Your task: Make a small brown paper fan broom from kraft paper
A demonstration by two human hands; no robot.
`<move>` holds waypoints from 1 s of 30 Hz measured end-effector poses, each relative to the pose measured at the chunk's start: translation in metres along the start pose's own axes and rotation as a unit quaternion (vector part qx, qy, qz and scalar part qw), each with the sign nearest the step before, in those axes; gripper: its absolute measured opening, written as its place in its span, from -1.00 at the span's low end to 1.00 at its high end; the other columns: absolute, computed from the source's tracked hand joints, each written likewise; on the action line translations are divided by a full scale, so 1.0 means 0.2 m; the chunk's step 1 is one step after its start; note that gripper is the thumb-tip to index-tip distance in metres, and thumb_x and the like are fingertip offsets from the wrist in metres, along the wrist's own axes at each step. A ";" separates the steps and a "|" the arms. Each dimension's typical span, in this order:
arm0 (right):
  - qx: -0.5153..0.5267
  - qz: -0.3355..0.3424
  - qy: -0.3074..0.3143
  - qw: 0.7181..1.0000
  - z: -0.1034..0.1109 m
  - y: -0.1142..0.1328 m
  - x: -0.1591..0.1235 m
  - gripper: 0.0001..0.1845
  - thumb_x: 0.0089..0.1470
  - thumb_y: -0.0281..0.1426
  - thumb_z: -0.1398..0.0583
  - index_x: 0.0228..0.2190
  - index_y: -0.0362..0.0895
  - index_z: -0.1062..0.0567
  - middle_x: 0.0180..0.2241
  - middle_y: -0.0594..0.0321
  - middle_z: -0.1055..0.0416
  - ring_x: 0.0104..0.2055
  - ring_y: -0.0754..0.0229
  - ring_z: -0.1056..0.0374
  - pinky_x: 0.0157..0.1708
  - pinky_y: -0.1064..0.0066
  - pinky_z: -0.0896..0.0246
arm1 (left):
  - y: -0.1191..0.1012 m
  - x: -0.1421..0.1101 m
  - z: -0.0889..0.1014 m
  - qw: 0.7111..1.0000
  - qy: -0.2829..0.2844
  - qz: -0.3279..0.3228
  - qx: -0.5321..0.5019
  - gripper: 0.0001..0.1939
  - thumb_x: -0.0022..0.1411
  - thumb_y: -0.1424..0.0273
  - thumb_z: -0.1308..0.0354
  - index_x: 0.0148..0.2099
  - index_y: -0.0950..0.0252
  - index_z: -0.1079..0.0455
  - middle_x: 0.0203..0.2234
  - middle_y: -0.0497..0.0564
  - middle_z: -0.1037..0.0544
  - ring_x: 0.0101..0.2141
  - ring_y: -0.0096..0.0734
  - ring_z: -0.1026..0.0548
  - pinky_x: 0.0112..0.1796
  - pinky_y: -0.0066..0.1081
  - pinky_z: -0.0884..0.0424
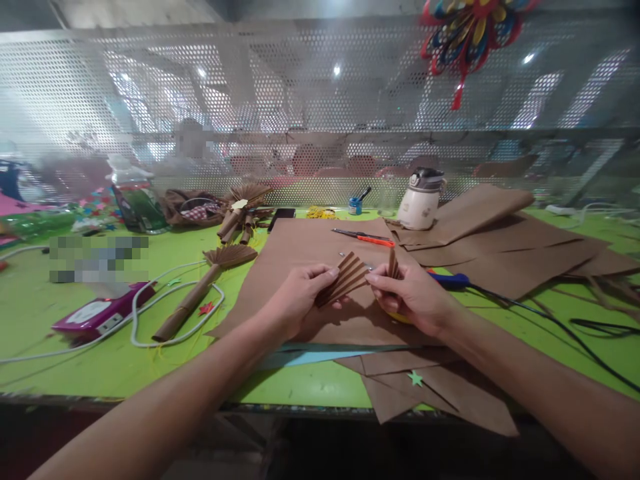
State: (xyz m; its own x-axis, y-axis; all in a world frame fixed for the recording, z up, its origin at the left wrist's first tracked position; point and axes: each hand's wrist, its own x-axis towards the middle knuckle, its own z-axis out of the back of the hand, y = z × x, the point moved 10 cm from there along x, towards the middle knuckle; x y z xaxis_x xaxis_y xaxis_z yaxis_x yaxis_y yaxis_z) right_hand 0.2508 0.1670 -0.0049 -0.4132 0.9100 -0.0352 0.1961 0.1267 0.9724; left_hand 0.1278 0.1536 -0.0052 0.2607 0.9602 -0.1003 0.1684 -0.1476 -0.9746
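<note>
A piece of brown paper folded into fan pleats is held up between both hands above a large brown paper sheet. My left hand is closed on its left part, thumb on top. My right hand is closed too, pinching a narrow folded end beside the spread pleats. Whether that end joins the pleats is hidden by the fingers. Just behind the hands lies a slim dark tool with an orange handle. Something yellow, mostly covered, shows under my right hand.
Left are a rolled-paper stem with fan top, white cable and purple power strip. Right are a blue-handled corded tool and stacked brown paper. Behind stand a white jug and blue jar. Paper scraps overhang the front edge.
</note>
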 end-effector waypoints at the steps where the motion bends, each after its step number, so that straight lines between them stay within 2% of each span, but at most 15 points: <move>1: -0.001 -0.001 0.000 1.000 0.00 0.00 0.00 -0.71 -0.12 -0.33 -0.33 -0.57 -0.18 -0.32 -0.67 0.42 -0.25 -0.71 0.47 -0.04 -0.69 0.55 0.21 | 0.00 0.00 0.01 1.000 -0.005 -0.004 0.001 -0.77 0.13 0.31 -0.17 -0.25 0.40 -0.43 -0.46 0.05 -0.53 -0.49 -0.48 -0.46 -0.45 -0.50 -0.39; 7: -0.022 0.020 0.006 1.000 -0.01 0.01 -0.01 -0.70 -0.11 -0.31 -0.32 -0.58 -0.17 -0.30 -0.68 0.44 -0.21 -0.71 0.48 -0.02 -0.69 0.55 0.25 | -0.03 0.01 0.09 0.995 -0.069 -0.033 0.059 -0.73 0.04 0.24 -0.24 -0.41 0.39 -0.39 -0.58 -0.05 -0.45 -0.54 -0.50 -0.38 -0.52 -0.53 -0.26; 14: -0.038 0.007 0.008 0.999 -0.01 0.00 -0.01 -0.69 -0.14 -0.27 -0.33 -0.54 -0.16 -0.32 -0.67 0.44 -0.21 -0.70 0.46 -0.03 -0.69 0.54 0.23 | -0.04 -0.01 0.14 0.988 -0.121 -0.027 0.095 -0.72 0.04 0.20 -0.21 -0.44 0.35 -0.36 -0.65 -0.12 -0.38 -0.62 -0.56 -0.28 -0.59 -0.55 -0.12; 22: 0.001 -0.026 0.010 1.000 -0.02 -0.04 0.00 -0.67 -0.16 -0.29 -0.35 -0.53 -0.15 -0.30 -0.63 0.39 -0.27 -0.69 0.44 -0.05 -0.69 0.52 0.20 | -0.06 -0.02 0.11 0.980 -0.124 -0.053 0.145 -0.73 0.05 0.21 -0.19 -0.45 0.34 -0.38 -0.64 -0.12 -0.37 -0.61 -0.55 -0.28 -0.57 -0.52 -0.15; 27: 0.013 -0.032 0.014 0.999 -0.02 -0.04 0.00 -0.68 -0.15 -0.31 -0.34 -0.54 -0.16 -0.30 -0.63 0.38 -0.28 -0.68 0.45 -0.05 -0.68 0.54 0.21 | -0.08 -0.03 0.06 0.987 -0.087 -0.066 0.116 -0.70 0.06 0.17 -0.19 -0.40 0.35 -0.38 -0.57 -0.09 -0.41 -0.55 -0.52 -0.32 -0.52 -0.52 -0.18; 30: 0.005 -0.024 0.010 1.000 -0.01 -0.04 0.00 -0.70 -0.13 -0.31 -0.33 -0.53 -0.16 -0.30 -0.62 0.38 -0.29 -0.69 0.45 -0.06 -0.68 0.54 0.19 | -0.11 -0.04 0.04 0.983 -0.074 -0.089 0.142 -0.74 0.08 0.22 -0.18 -0.40 0.36 -0.39 -0.56 -0.08 -0.40 -0.54 -0.53 -0.30 -0.50 -0.52 -0.19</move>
State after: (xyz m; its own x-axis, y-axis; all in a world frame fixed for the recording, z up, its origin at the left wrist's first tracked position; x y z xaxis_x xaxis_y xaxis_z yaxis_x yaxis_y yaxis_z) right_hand 0.2478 0.1661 -0.0117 -0.4397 0.8948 -0.0778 0.1843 0.1746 0.9672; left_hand 0.1146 0.1513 0.0157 0.1059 0.9919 0.0697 -0.0782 0.0782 -0.9939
